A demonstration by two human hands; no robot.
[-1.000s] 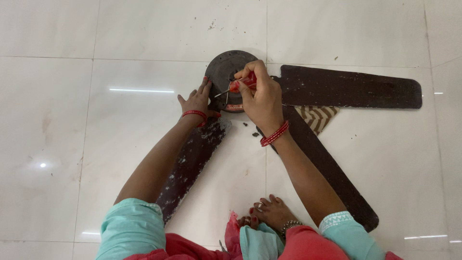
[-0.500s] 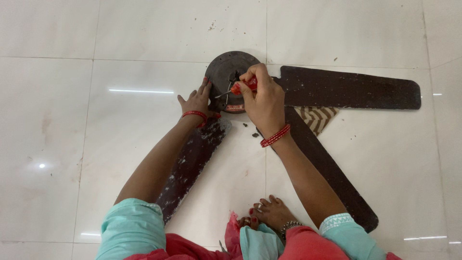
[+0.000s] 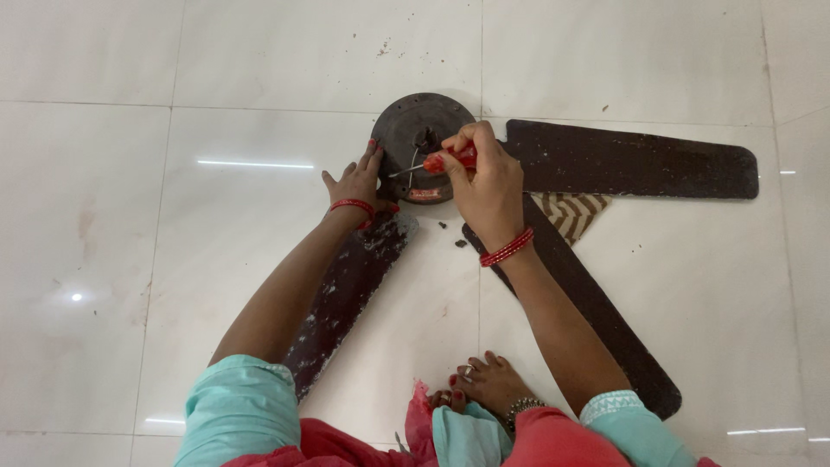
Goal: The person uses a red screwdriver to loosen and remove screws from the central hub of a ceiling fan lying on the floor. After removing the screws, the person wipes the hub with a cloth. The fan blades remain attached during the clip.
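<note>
Screwdriver [image 3: 445,161] in right hand [image 3: 484,177] — fan hub [image 3: 415,143]

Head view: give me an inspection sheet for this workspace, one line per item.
Surface: white glossy tiled floor, with dark specks and crumbs near the hub.
Job's things: dark round fan hub lying flat with three dusty brown blades spread out; red-handled screwdriver, tip at the hub's centre.
Clutter: zigzag-patterned scrap lying partly under the blades.
Grippers: left hand rests on the hub's edge; right hand is closed around the screwdriver.
Cables: nothing seen.
Surroundings: the person's bare foot and teal and red clothing at the bottom edge.
</note>
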